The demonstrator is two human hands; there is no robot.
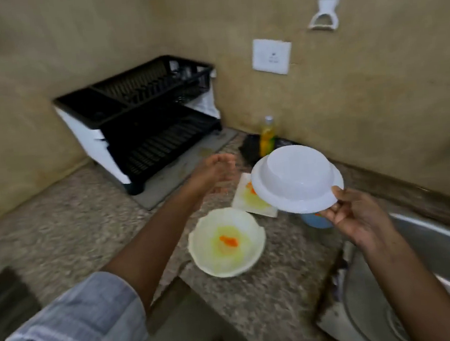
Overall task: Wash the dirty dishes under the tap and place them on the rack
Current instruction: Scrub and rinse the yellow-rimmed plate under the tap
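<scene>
Stained scalloped bowl (227,242), orange-yellow residue.

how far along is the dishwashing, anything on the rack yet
Early on. Done: nothing visibly racked; the black dish rack shows no dishes on either tier. In hand: the right hand pinches the rim of an upturned white bowl; the left hand holds nothing. Left: the stained bowl and stained square plate on the counter.

A wall socket (272,56); above it hangs what looks like a peeler (324,7).
</scene>
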